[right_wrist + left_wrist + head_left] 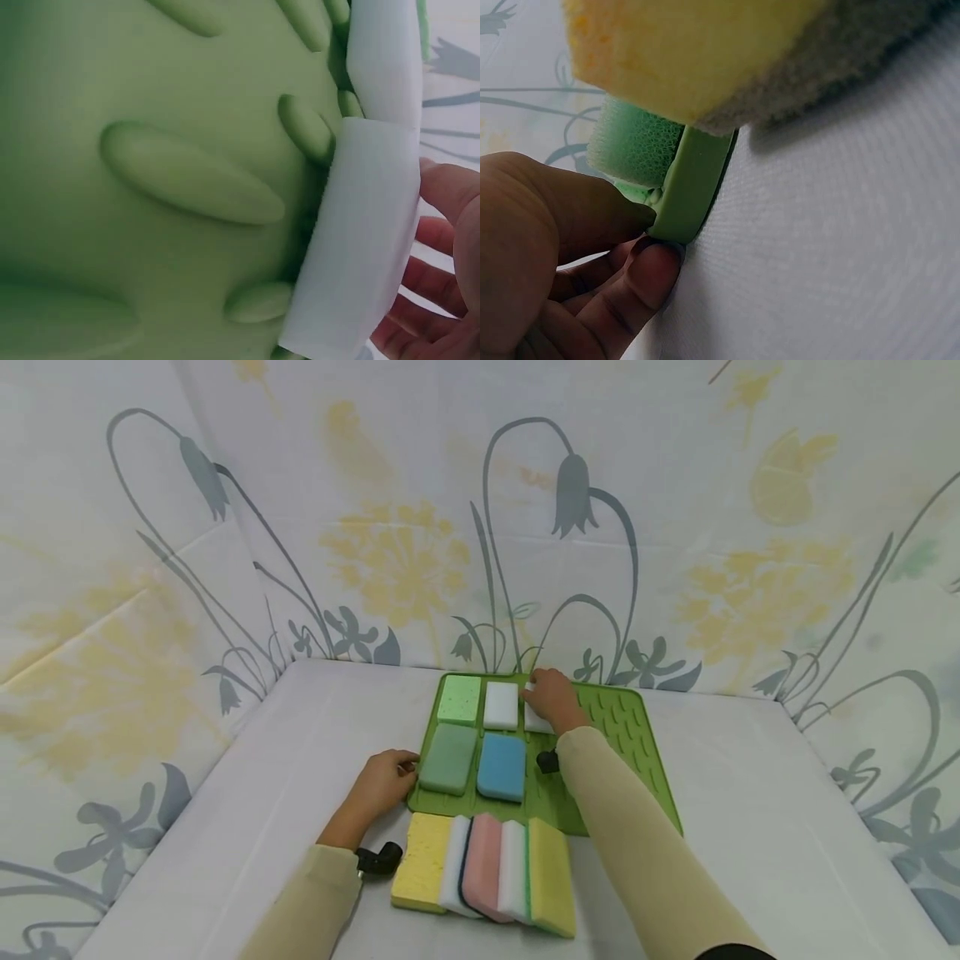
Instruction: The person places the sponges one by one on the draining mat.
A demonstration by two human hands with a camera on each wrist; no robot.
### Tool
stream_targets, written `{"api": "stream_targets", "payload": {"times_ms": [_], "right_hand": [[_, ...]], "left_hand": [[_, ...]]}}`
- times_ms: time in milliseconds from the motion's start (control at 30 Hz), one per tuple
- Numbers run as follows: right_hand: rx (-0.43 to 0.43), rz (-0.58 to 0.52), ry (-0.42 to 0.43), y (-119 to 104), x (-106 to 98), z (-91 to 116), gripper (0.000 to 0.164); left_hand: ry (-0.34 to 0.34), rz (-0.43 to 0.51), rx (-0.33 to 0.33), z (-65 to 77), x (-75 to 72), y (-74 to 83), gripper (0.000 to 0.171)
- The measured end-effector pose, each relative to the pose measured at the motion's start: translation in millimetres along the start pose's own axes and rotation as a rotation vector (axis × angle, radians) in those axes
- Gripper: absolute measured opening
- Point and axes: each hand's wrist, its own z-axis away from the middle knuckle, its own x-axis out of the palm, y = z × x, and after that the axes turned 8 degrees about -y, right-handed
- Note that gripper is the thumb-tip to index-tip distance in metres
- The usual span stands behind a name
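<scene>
My left hand (pixel 380 785) pinches the left edge of a green drying mat (pixel 622 727); in the left wrist view its thumb lies over the mat's rim (pixel 697 187) with the fingers beneath. At the mat's back row, my right hand (pixel 557 697) touches a white sponge (pixel 356 240), thumb and fingers along its outer face. This sponge is partly hidden by the hand in the head view. Left of it lie another white sponge (pixel 501 706) and a light green sponge (pixel 459 700). A grey-green sponge (pixel 447 758) and a blue sponge (pixel 502 767) sit in front of them.
Before the mat, several sponges lean in a row: a yellow one (pixel 422 862), white ones, a pink one (pixel 483 868) and a yellow one with a green layer (pixel 550 877). The white table (pixel 247 793) meets a flower-printed cloth wall (pixel 420 593) behind the mat.
</scene>
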Motion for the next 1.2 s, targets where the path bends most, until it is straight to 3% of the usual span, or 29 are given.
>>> {"api": "stream_targets", "payload": {"times_ms": [633, 933, 1200], "right_hand": [[-0.004, -0.039, 0.001, 8, 0, 4, 0.054], [-0.050, -0.003, 0.012, 8, -12, 20, 0.054], [-0.111, -0.058, 0.037, 5, -19, 48, 0.053]], "left_hand": [[-0.009, -0.013, -0.013, 0.1, 0.7, 2.1, 0.033], [-0.017, -0.013, -0.009, 2.9, -0.8, 4.0, 0.034], [-0.016, -0.025, 0.008, 2.8, -0.4, 1.7, 0.035]]}}
